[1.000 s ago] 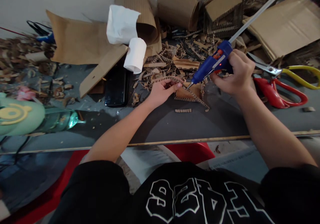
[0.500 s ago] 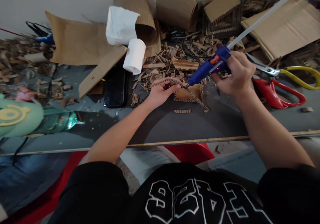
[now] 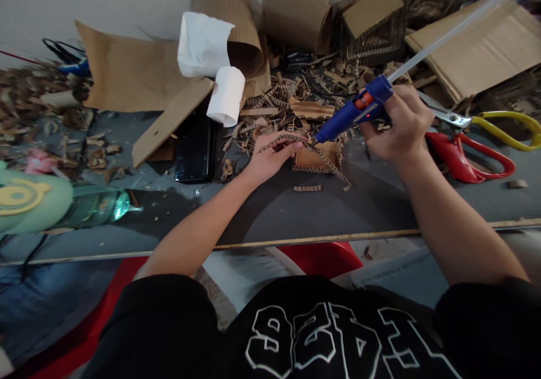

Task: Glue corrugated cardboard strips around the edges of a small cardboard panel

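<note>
My right hand (image 3: pixel 399 124) is closed around a blue glue gun (image 3: pixel 353 111) with a long clear glue stick (image 3: pixel 448 32) rising from its back. The gun's nozzle points down-left at a thin corrugated cardboard strip (image 3: pixel 282 140). My left hand (image 3: pixel 270 156) pinches that strip, which arches over a small brown cardboard piece (image 3: pixel 319 159) lying on the dark grey table (image 3: pixel 296 210). A short loose strip (image 3: pixel 307 188) lies just in front of the piece.
Red scissors (image 3: pixel 469 156) and yellow-handled scissors (image 3: pixel 502 125) lie to the right. A black phone (image 3: pixel 195 151), a white paper roll (image 3: pixel 227 96), cardboard sheets (image 3: pixel 131 75) and many scraps (image 3: pixel 308 86) crowd the back. A green bottle (image 3: pixel 63 204) lies at left.
The glue gun's nozzle has shifted a little left and up along the strip. My left hand has lifted the strip slightly.
</note>
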Demonstrator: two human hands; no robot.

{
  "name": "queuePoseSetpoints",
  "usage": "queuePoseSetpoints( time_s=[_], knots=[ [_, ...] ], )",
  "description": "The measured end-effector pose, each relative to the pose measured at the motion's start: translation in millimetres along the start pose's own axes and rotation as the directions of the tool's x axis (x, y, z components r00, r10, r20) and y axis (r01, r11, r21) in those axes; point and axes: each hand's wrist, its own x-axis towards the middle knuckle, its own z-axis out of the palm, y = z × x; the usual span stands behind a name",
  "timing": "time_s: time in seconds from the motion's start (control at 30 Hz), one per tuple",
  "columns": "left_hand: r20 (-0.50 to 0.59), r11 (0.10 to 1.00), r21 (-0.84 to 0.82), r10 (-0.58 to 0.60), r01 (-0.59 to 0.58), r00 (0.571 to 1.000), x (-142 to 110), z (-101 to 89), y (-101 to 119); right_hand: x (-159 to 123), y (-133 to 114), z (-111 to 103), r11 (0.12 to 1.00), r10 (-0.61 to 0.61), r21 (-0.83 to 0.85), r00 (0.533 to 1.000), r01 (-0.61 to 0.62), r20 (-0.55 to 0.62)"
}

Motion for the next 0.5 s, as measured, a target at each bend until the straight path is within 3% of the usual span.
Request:
queuePoseSetpoints(
  time_s=[0.1,0.27,0.5],
  knots=[
    [0.001,1.000,-0.014,0.016,-0.016,1.000,0.8,0.1,-2.1,-3.1,1.9,0.6,0.999,0.048,0.020,0.997,-0.050,0.059],
    [-0.007,1.000,0.012,-0.009,0.009,1.000,1.0,0.1,-6.8,-2.0,0.4,1.2,0.997,0.044,0.067,0.999,-0.043,-0.021],
    [0.003,0.999,0.045,-0.010,0.010,1.000,-0.2,-1.8,-8.4,-2.8,0.9,1.0,0.995,0.100,0.022,0.994,-0.101,0.043]
  ],
)
